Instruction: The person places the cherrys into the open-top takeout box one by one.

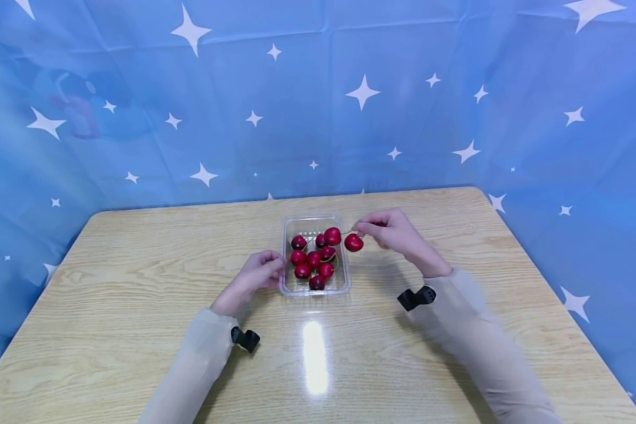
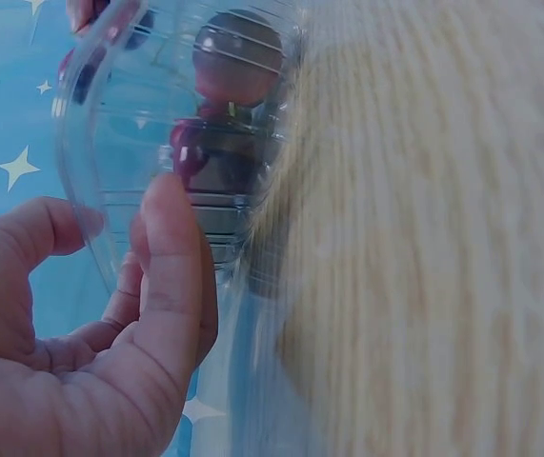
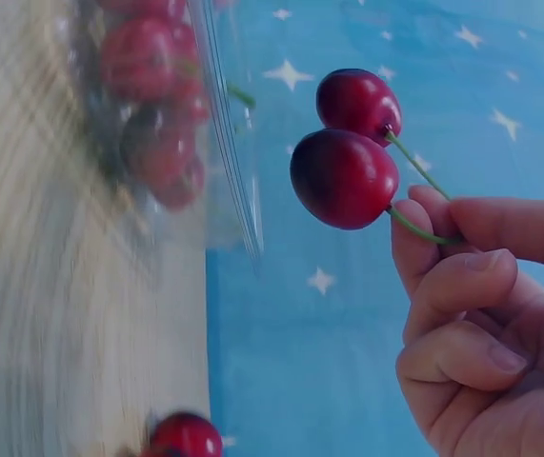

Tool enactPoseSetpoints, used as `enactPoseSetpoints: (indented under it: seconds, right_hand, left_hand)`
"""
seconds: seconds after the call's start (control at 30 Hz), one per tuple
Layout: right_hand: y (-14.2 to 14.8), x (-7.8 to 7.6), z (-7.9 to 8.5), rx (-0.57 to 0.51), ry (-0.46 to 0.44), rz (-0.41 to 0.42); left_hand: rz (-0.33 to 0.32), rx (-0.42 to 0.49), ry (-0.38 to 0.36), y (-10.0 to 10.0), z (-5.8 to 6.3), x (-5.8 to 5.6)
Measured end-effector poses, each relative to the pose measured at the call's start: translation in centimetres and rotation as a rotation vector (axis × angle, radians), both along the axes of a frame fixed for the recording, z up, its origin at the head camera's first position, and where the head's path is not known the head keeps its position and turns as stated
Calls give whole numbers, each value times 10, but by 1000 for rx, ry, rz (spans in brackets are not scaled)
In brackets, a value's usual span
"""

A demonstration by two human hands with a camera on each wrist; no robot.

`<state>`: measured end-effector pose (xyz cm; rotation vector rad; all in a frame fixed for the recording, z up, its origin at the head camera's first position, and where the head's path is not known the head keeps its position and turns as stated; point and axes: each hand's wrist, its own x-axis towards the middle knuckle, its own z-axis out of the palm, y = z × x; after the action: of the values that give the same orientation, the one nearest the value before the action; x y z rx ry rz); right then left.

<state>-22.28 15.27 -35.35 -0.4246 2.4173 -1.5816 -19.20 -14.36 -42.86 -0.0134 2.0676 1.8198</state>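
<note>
A clear plastic box (image 1: pixel 341 287) stands on the table with several dark red cherries (image 1: pixel 314 259) in it. My left hand (image 1: pixel 258 272) is at the box's left side. In the left wrist view, its thumb meets the rim and its fingers (image 2: pixel 169 252) lie against the outer wall, gripping the side. My right hand (image 1: pixel 397 235) is raised by the box's right edge. It pinches two green stems between thumb and fingertips. From these hang two cherries, the nearer one (image 3: pixel 344 179) overlapping the farther one (image 3: pixel 355 99) in the right wrist view.
The wooden table (image 1: pixel 138 282) has a rounded back corner at each side. Behind it hangs a blue cloth (image 1: pixel 297 118) with white stars. Another red cherry (image 3: pixel 188 434) shows at the bottom of the right wrist view, outside the box. Each wrist wears a small black camera.
</note>
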Motion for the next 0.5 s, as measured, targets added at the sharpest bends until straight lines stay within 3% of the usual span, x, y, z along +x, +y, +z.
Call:
enactPoseSetpoints:
  seconds: [0.5]
  right_hand:
    - [-43, 5, -9, 41, 51, 59]
  left_hand:
    - [3, 4, 3, 1, 0, 0]
